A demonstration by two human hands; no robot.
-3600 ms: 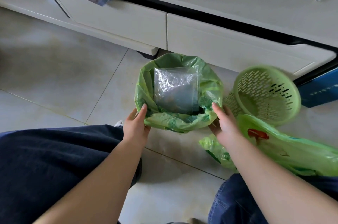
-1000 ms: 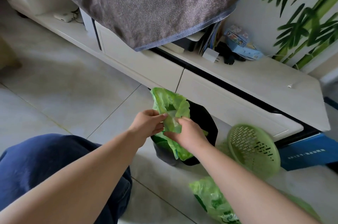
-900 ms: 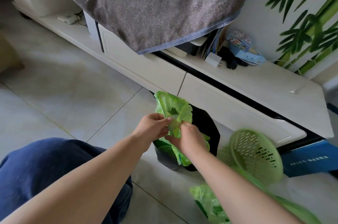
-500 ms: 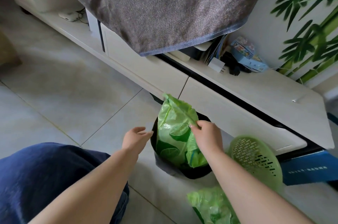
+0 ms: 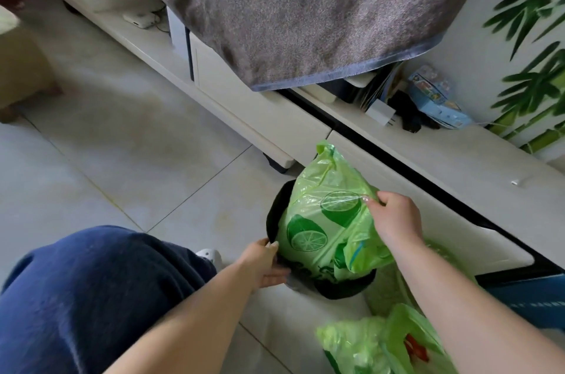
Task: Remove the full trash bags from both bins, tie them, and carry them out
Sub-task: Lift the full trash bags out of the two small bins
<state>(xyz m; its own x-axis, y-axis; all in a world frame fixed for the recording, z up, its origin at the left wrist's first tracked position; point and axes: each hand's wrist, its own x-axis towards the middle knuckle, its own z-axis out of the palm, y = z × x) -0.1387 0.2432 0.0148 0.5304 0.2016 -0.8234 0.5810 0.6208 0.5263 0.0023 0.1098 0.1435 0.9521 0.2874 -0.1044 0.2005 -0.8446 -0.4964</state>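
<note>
Hands at work over a round black bin [image 5: 276,208] on the tiled floor [image 5: 122,165]: the right hand [image 5: 394,217] pinches a crinkled, lime-printed green trash bag [image 5: 324,220] partly lifted from it, while the left hand [image 5: 264,262] grips the bin's near rim. Another thin green bag [image 5: 367,346] lies beside it.

Both bare forearms reached forward and down from the bottom edge. Left hand [image 5: 265,263] low, palm turned inward, fingers [image 5: 274,275] curled round the dark bin rim [image 5: 273,214], thumb up top. Right hand [image 5: 396,218] higher and further forward, back of hand up, fingertips [image 5: 368,201] pinching the green bag [image 5: 321,220]. Blue-trousered knee at lower left.
</note>
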